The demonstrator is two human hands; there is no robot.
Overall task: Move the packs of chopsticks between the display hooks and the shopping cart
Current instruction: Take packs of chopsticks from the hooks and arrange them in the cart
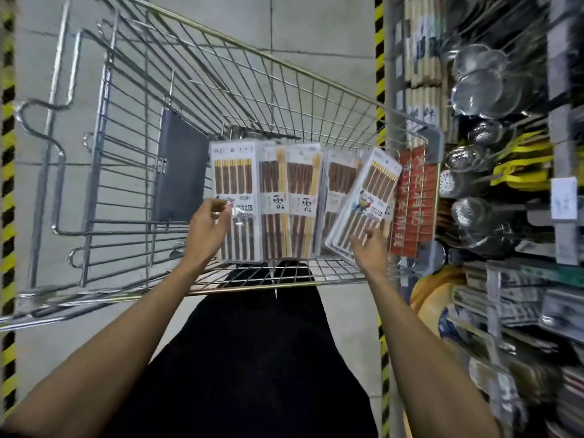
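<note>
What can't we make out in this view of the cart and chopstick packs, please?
Head view:
- Display hooks: lost in blur among the shelves.
- Pack labels: too small to read.
- Pack count: leftmost pack and neighbours overlap others.
- Right hand: grip on the tilted pack unclear, blurred.

The wire shopping cart [433,143] stands on a grey tiled floor [316,20]. In its basket, packs of chopsticks [300,200] stand in a row, side by side and overlapping. The leftmost pack [234,178] is upright. The rightmost pack [369,197] tilts over its neighbour, near a red sign [410,200] on the cart's right wall.
</note>
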